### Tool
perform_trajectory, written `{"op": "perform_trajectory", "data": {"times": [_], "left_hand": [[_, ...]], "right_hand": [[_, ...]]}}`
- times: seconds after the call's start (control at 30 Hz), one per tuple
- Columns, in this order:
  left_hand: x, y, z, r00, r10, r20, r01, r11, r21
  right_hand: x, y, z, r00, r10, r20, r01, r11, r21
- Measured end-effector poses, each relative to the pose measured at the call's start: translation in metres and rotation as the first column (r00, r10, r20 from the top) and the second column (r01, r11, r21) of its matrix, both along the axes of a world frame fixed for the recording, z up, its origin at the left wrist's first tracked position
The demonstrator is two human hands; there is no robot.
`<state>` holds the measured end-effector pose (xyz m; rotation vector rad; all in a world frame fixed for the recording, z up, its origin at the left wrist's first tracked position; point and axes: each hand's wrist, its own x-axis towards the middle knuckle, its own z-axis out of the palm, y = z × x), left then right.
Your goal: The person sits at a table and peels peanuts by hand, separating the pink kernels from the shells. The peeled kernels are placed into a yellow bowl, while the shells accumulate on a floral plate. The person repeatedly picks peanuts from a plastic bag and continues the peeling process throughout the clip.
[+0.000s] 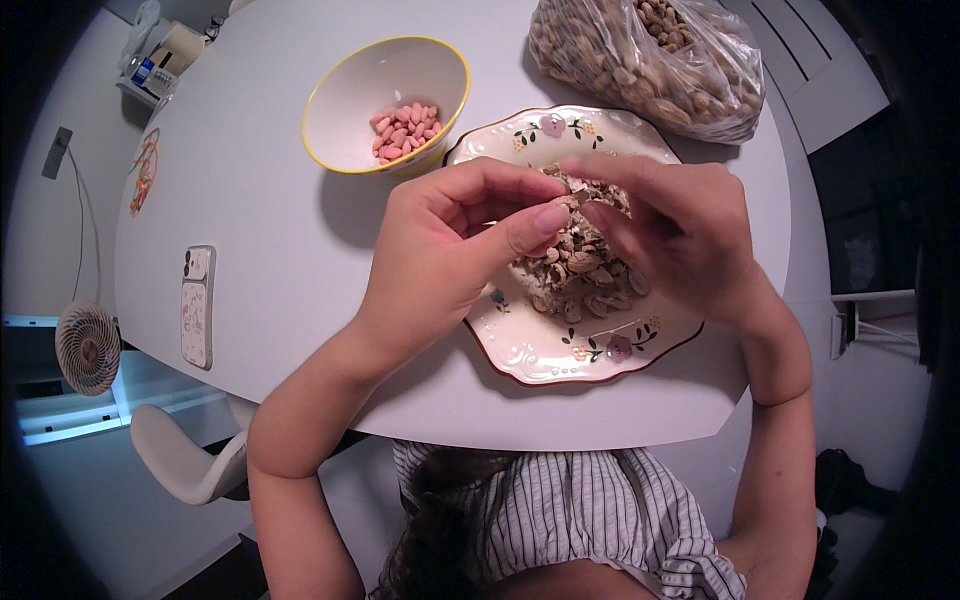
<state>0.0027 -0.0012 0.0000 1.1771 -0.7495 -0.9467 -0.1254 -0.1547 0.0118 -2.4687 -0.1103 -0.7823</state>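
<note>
My left hand (457, 240) is above the left part of a flowered ceramic plate (525, 352), pinching a small peanut shell piece (564, 201) between thumb and fingertips. Close to it, on the right, my right hand (667, 225) has its thumb and forefinger apart; whether anything lies between them cannot be told. Broken peanut shells (581, 262) are heaped on the plate beneath both hands. A white bowl with a yellow rim (337, 97) stands behind and left of the plate, holding pink shelled peanuts (405, 133). At the back right, a clear plastic bag (645, 82) is full of unshelled peanuts (664, 26).
A phone in a patterned case (197, 307) lies at the left of the white table (255, 202). Orange and green cords (144, 176) lie near the far left edge. Beyond the table are a round fan (88, 348) and a white chair (180, 457).
</note>
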Motion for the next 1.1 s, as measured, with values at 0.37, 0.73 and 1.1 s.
{"op": "perform_trajectory", "data": {"times": [0.37, 0.73, 1.1], "left_hand": [[-0.008, -0.002, -0.003, 0.993, 0.093, 0.078, -0.093, 0.996, -0.008], [-0.010, 0.004, -0.005, 0.996, -0.014, 0.084, 0.016, 1.000, -0.020], [-0.009, 0.005, -0.003, 0.998, -0.063, -0.032, 0.063, 0.998, 0.001]], "right_hand": [[0.001, 0.013, -0.012, 0.989, -0.052, 0.137, 0.087, 0.961, -0.263], [-0.002, 0.016, -0.013, 0.996, -0.004, 0.085, 0.032, 0.942, -0.334], [-0.001, 0.016, -0.011, 1.000, -0.001, 0.021, 0.003, 0.998, -0.060]]}}
